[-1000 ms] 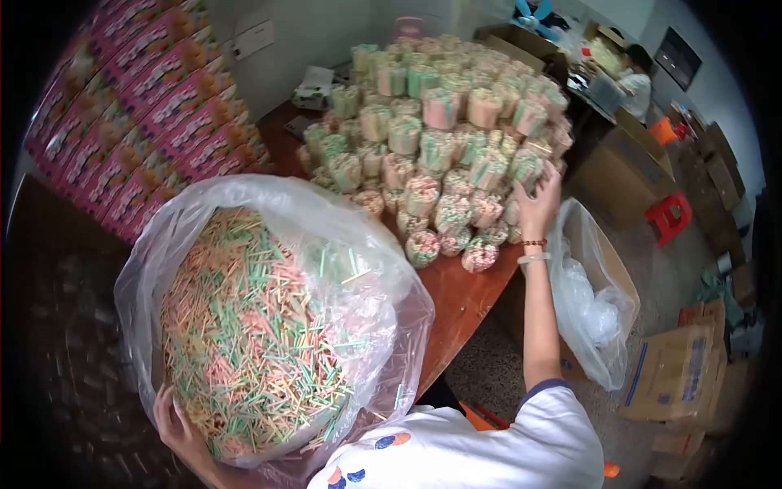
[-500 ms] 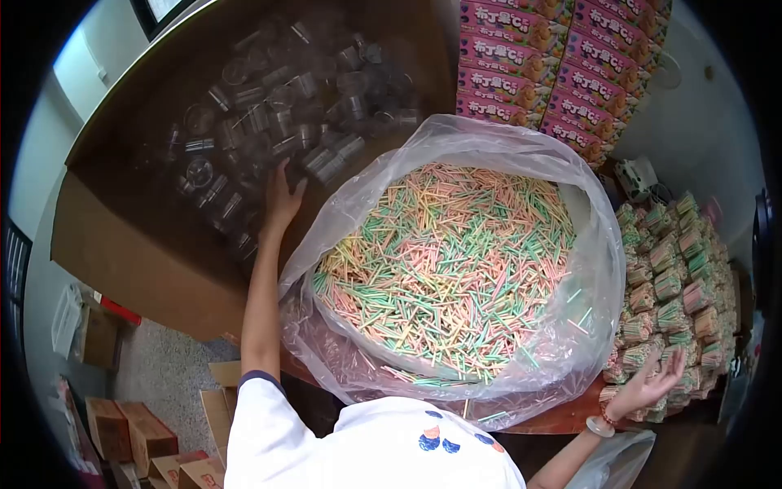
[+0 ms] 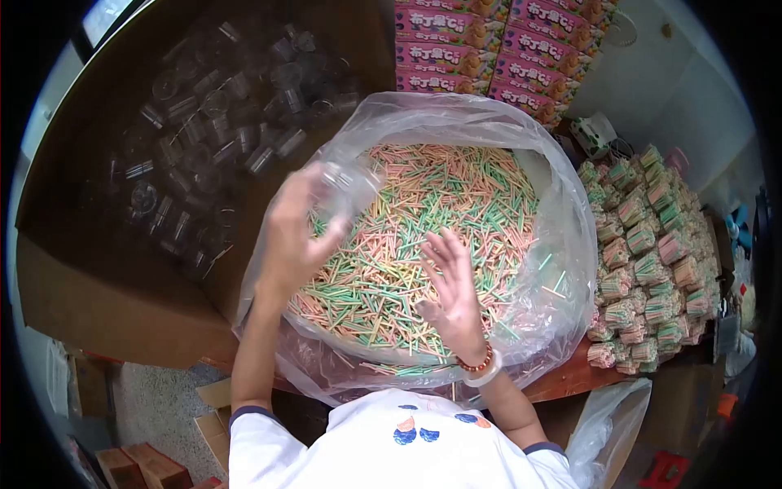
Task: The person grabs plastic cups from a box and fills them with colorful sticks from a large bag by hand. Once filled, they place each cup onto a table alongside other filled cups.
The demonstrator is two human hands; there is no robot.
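My left hand (image 3: 297, 228) is closed around a clear plastic jar (image 3: 349, 186), both smeared by motion, above the left part of a big clear plastic bag (image 3: 562, 326). Inside the bag lies a heap of short thin candy-coloured sticks (image 3: 407, 277) in pink, green and yellow. Over the middle of the heap hovers my right hand (image 3: 450, 289), fingers stretched and apart, holding nothing. A beaded bracelet and a pale bangle circle that wrist.
A large cardboard box (image 3: 106, 297) with many clear jars (image 3: 195, 122) stands at the left. Filled jars of sticks (image 3: 643, 253) are stacked at the right. Pink printed boxes (image 3: 444, 57) rise behind the bag. Brown cartons (image 3: 155, 464) sit on the floor.
My left hand has come out of the cardboard box with a clear jar and moved right over the sticks. My right hand has swung in from the filled jars to above the heap.
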